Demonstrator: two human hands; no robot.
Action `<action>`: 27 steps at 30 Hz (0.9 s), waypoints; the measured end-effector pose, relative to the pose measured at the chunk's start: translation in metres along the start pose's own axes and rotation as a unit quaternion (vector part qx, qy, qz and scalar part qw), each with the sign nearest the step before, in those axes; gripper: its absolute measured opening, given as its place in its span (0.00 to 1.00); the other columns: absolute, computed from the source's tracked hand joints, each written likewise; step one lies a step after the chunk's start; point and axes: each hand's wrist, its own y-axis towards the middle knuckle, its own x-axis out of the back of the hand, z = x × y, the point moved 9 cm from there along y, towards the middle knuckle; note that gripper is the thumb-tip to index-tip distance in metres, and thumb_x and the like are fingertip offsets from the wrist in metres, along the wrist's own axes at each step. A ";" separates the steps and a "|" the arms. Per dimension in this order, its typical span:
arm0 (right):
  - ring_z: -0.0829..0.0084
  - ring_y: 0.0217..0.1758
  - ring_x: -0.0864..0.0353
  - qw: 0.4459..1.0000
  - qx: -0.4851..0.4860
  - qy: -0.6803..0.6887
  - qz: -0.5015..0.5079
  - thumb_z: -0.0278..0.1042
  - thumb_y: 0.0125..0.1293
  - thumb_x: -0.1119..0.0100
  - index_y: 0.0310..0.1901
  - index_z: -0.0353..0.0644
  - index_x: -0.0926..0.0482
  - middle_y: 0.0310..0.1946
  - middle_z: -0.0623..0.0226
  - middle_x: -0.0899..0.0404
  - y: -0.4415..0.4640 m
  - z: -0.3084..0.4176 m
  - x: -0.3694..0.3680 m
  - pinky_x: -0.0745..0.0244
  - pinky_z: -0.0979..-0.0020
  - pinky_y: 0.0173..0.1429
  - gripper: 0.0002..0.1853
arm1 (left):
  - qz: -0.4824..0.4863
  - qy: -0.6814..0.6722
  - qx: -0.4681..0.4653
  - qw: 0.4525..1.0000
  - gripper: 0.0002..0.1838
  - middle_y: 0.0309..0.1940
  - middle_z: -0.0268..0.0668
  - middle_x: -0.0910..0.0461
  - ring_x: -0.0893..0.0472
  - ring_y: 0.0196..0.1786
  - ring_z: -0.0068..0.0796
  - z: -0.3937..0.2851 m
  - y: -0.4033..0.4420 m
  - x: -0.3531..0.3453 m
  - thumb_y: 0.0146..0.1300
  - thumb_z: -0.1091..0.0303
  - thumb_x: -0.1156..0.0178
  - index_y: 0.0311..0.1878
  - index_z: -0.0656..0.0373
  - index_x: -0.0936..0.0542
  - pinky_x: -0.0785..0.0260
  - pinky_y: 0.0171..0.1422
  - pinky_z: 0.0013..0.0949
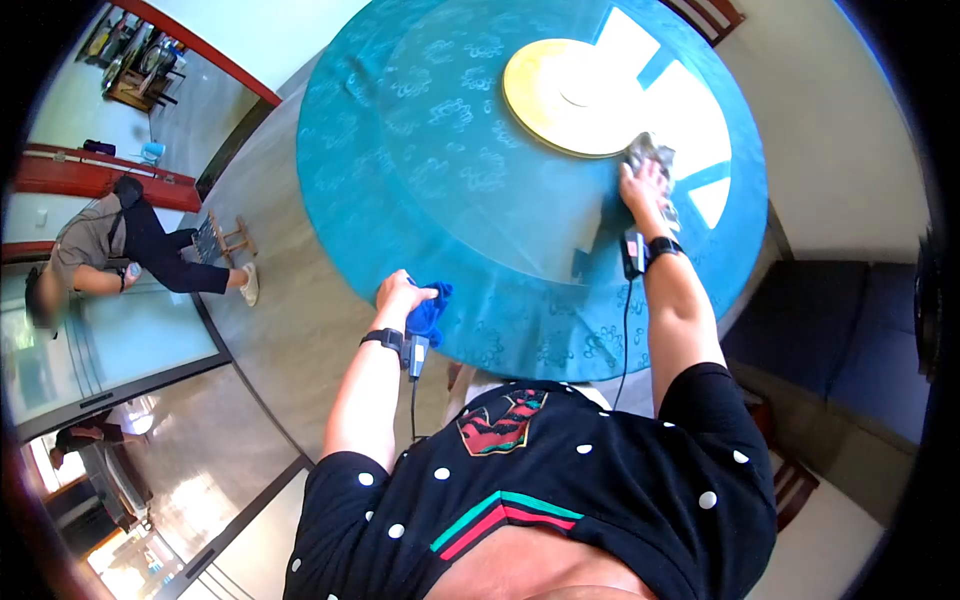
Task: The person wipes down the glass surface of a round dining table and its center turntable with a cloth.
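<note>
A round table with a teal patterned cloth [350,180] and a glass top fills the upper middle. My left hand [402,295] is closed on a blue cloth [430,312] at the table's near left edge. On the glass, right of centre, my right hand [646,188] presses on a greyish crumpled cloth [650,152], close to the yellow round disc [535,95]. Each wrist wears a black band with a small cabled device.
A person [120,240] in a grey top sits at the left, beside a small wooden stool [232,238]. Dark cushioned seating [795,325] stands at the right. Wooden chairs show at the top right [708,15] and lower right [795,490].
</note>
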 end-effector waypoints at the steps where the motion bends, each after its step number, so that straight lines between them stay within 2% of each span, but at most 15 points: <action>1: 0.55 0.81 0.61 0.999 0.036 -0.005 0.018 0.66 0.70 0.62 0.76 0.52 0.52 0.79 0.67 0.60 -0.008 0.028 -0.004 0.55 0.45 0.77 0.40 | 0.008 0.008 0.007 1.000 0.31 0.43 0.44 0.16 0.16 0.46 0.42 0.000 -0.001 0.001 0.37 0.47 0.20 0.39 0.58 0.19 0.24 0.50 0.41; 4: 0.56 0.81 0.60 0.978 0.206 -0.018 0.020 0.62 0.70 0.59 0.76 0.52 0.50 0.79 0.68 0.59 -0.062 0.123 -0.024 0.56 0.45 0.77 0.38 | -0.003 0.005 0.003 1.000 0.31 0.44 0.44 0.16 0.17 0.48 0.41 0.003 0.002 -0.001 0.36 0.47 0.20 0.40 0.58 0.19 0.24 0.51 0.41; 7: 0.57 0.80 0.56 0.920 0.386 -0.057 0.033 0.59 0.69 0.55 0.74 0.51 0.45 0.78 0.66 0.53 -0.157 0.190 -0.040 0.53 0.45 0.76 0.37 | 0.001 0.000 0.009 1.000 0.32 0.45 0.44 0.16 0.17 0.48 0.41 0.005 0.005 -0.004 0.36 0.47 0.20 0.41 0.58 0.19 0.25 0.51 0.41; 9: 0.58 0.78 0.52 0.858 0.508 -0.069 0.036 0.56 0.67 0.49 0.72 0.49 0.40 0.76 0.66 0.47 -0.218 0.202 -0.053 0.46 0.46 0.73 0.36 | -0.006 0.000 0.003 1.000 0.32 0.44 0.44 0.16 0.17 0.48 0.42 0.002 0.000 0.001 0.36 0.47 0.20 0.41 0.57 0.19 0.25 0.51 0.41; 11: 0.59 0.77 0.49 0.828 0.556 -0.044 0.051 0.55 0.65 0.46 0.71 0.49 0.37 0.74 0.68 0.44 -0.256 0.183 -0.052 0.43 0.49 0.71 0.35 | -0.013 -0.001 -0.003 1.000 0.31 0.44 0.43 0.16 0.17 0.48 0.42 0.001 -0.001 0.002 0.36 0.47 0.20 0.41 0.57 0.19 0.25 0.51 0.41; 13: 0.62 0.77 0.48 0.823 0.566 -0.030 0.039 0.55 0.66 0.46 0.70 0.49 0.36 0.75 0.70 0.44 -0.262 0.146 -0.049 0.43 0.49 0.70 0.34 | -0.012 -0.010 -0.003 1.000 0.31 0.44 0.43 0.16 0.17 0.47 0.42 0.001 -0.001 0.001 0.37 0.48 0.20 0.41 0.57 0.19 0.25 0.50 0.41; 15: 0.65 0.78 0.49 0.847 0.527 -0.043 0.055 0.54 0.66 0.46 0.70 0.50 0.37 0.75 0.71 0.44 -0.248 0.102 -0.040 0.44 0.52 0.72 0.34 | -0.004 -0.015 0.006 1.000 0.31 0.44 0.43 0.16 0.17 0.47 0.42 0.001 0.000 -0.001 0.37 0.48 0.20 0.41 0.57 0.19 0.24 0.50 0.41; 17: 0.64 0.79 0.50 0.894 0.437 -0.070 0.062 0.53 0.67 0.47 0.71 0.51 0.37 0.76 0.71 0.47 -0.216 0.059 -0.033 0.47 0.49 0.74 0.33 | 0.002 -0.016 0.014 1.000 0.31 0.44 0.43 0.16 0.17 0.47 0.42 0.004 0.002 -0.003 0.37 0.48 0.20 0.41 0.57 0.19 0.24 0.50 0.40; 20: 0.59 0.79 0.52 0.949 0.309 -0.052 -0.022 0.53 0.68 0.49 0.73 0.51 0.42 0.77 0.66 0.50 -0.142 -0.011 -0.026 0.51 0.45 0.75 0.34 | 0.000 -0.013 -0.002 1.000 0.31 0.44 0.43 0.16 0.17 0.48 0.41 0.005 0.007 -0.007 0.37 0.48 0.20 0.41 0.57 0.19 0.24 0.51 0.41; 22: 0.58 0.79 0.53 0.957 0.260 -0.068 -0.110 0.59 0.71 0.56 0.74 0.52 0.45 0.78 0.67 0.54 -0.073 -0.053 -0.037 0.47 0.44 0.73 0.35 | -0.001 -0.005 0.002 1.000 0.31 0.44 0.43 0.16 0.17 0.48 0.41 0.003 0.003 -0.004 0.37 0.47 0.20 0.42 0.57 0.19 0.24 0.51 0.40; 23: 0.57 0.79 0.53 0.974 0.193 -0.089 -0.083 0.61 0.71 0.59 0.75 0.51 0.46 0.78 0.68 0.54 -0.055 -0.057 -0.023 0.46 0.43 0.73 0.36 | -0.001 -0.006 0.003 1.000 0.31 0.44 0.43 0.16 0.17 0.48 0.41 0.002 0.001 -0.002 0.37 0.47 0.20 0.42 0.57 0.19 0.24 0.51 0.40; 27: 0.54 0.80 0.57 0.999 -0.019 -0.004 -0.042 0.64 0.70 0.61 0.75 0.50 0.48 0.79 0.66 0.56 0.004 -0.044 0.004 0.50 0.41 0.74 0.39 | 0.001 -0.009 0.005 1.000 0.31 0.45 0.43 0.16 0.17 0.49 0.42 0.002 0.001 -0.003 0.38 0.48 0.20 0.42 0.57 0.19 0.24 0.52 0.40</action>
